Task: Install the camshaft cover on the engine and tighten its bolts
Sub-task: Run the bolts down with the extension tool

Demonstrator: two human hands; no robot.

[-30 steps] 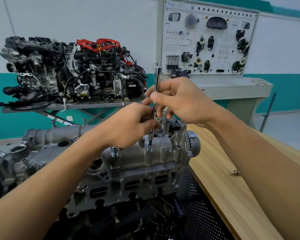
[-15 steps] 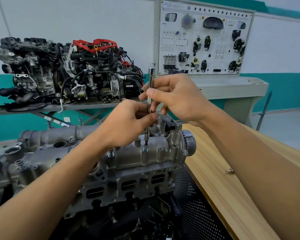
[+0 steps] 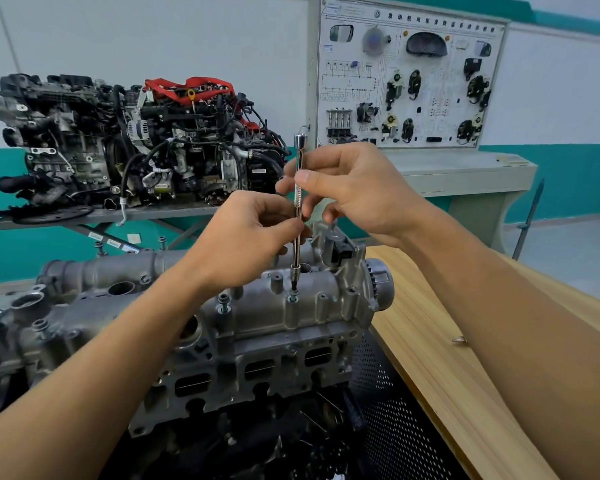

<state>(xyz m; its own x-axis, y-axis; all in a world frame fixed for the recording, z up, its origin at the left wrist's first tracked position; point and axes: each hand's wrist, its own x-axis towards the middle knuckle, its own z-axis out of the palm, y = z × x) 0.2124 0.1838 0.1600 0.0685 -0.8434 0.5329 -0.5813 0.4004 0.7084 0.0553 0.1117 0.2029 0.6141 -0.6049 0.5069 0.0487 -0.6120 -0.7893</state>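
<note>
Workshop, bench (image 3: 465, 358) alongside. Cover (image 3: 257, 317) seated. Left hand (image 3: 243, 247) and right hand (image 3: 357, 192) both pinch driver (image 3: 298, 202), tip on bolt (image 3: 292, 299). Step: finger-spinning it down. Next: shaft plumb, spin till snug.

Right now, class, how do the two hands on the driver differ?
The left hand pinches the driver low on its shaft; the right hand pinches higher, near the knurling. The left hand shows its back, the right hand its thumb. Both hold it upright on a bolt.
</note>
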